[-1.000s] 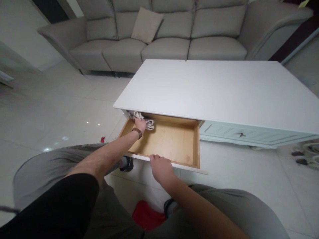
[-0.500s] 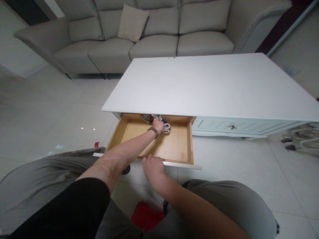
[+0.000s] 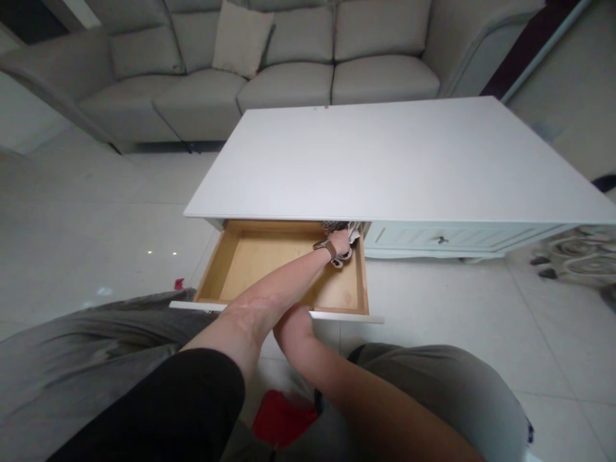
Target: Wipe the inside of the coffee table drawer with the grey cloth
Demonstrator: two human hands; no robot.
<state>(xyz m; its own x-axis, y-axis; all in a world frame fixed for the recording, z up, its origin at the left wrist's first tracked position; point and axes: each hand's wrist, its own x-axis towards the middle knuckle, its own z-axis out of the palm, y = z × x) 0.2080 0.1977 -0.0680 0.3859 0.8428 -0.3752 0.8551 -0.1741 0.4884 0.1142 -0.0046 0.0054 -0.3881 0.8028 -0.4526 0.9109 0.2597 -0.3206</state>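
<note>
A wooden drawer (image 3: 269,253) with a white front is pulled out from the left part of the white coffee table (image 3: 385,160). My left hand (image 3: 339,242), with a brown-strapped watch on the wrist, is inside its back right corner. Its fingers are closed on a bundle of pale looped cord and dark patterned material (image 3: 354,232), whose exact kind I cannot make out. The tabletop edge and the hand hide part of it. At the middle of the drawer's front edge, my right hand (image 3: 293,324) grips the drawer front; my left forearm covers its fingertips.
Beyond the table stands a grey sofa (image 3: 289,86) with a beige cushion (image 3: 242,38). A second drawer (image 3: 433,239) with a dark knob is closed on the right. My knees flank the open drawer, and a red object (image 3: 283,417) lies on the floor below.
My left hand has carried the bundle from the drawer's back middle to its back right corner. The left forearm now crosses over my right hand, which stays at the drawer front.
</note>
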